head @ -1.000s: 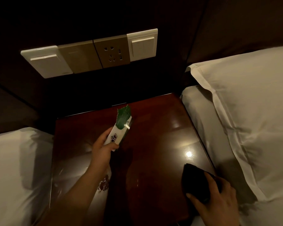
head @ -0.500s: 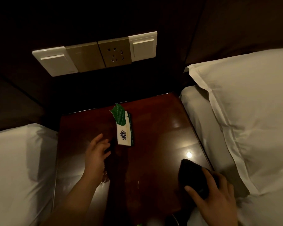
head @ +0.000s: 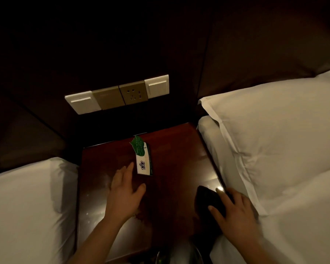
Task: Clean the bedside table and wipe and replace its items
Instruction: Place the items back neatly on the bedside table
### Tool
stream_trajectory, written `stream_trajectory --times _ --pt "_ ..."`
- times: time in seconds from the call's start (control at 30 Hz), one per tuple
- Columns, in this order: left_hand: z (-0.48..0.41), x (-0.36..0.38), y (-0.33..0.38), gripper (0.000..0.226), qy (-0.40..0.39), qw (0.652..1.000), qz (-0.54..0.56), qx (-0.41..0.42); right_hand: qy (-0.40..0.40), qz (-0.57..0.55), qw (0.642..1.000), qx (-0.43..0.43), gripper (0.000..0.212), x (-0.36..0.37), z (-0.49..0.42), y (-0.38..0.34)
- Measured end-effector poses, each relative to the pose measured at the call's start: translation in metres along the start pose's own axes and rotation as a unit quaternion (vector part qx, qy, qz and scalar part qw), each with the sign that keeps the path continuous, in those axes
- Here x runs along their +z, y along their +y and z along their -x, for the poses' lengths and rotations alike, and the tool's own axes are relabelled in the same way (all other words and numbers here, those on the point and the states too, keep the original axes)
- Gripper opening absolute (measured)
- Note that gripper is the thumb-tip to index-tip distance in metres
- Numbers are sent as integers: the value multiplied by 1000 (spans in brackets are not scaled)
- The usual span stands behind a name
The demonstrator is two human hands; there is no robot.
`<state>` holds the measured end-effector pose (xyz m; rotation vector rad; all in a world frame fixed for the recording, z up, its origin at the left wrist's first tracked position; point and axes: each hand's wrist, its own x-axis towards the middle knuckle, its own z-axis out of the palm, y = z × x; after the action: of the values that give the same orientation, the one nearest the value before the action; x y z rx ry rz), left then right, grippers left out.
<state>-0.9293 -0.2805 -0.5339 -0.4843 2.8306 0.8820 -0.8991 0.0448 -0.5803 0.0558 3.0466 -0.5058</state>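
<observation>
Left bed (head: pixel 27 202): white bedding, pressed against the left edge of the bedside table.
Bedside table (head: pixel 175 149): glossy dark red wood, set between two beds, its back edge against a dark wall.
Left hand (head: pixel 123 195): open, with fingers spread and fairly straight, holding nothing. It lies low over the middle of the table towards the left edge; I cannot tell whether the palm touches the wood. The fingertips (head: pixel 131 165) are just beside the card, apparently apart from it.
Wall plate (head: pixel 118 94): a row of switches and a socket on the wall above the table's back edge.
Card (head: pixel 144 162): a small folded white card with a green leaf-shaped top (the print is too small to read). It is near the middle of the back edge, leaf end towards the wall.
Cloth (head: pixel 206 199): dark, bunched, on the table at its right edge, towards the front.
Right hand (head: pixel 236 212): fingers bent over the cloth, gripping it.
Pillow (head: pixel 274 141): white, on the right bed beside the table.
</observation>
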Motion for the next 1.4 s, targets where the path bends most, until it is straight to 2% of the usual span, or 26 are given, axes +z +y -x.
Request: stream_trajectory --times 0.17,0.53,0.67,0.87,1.07,1.4 --pt "15 -20 28 78 26 996 -71 38 -1 -18 999 -48 58 -28 2 -16" --pt "68 -65 67 80 24 995 -92 -6 -14 4 989 -149 57 -128 -11 -57" --pt "87 -77 82 79 36 996 -85 -12 -10 9 987 -158 57 -160 -15 -63" --pt "113 -87 100 77 37 999 -16 -18 0 -5 986 -166 54 -190 -10 -58" --pt "139 -96 100 78 59 997 -37 -42 -8 14 979 -205 56 -204 -3 -62" --pt "166 -129 98 78 90 993 -64 -30 2 34 969 -246 59 -225 17 -104"
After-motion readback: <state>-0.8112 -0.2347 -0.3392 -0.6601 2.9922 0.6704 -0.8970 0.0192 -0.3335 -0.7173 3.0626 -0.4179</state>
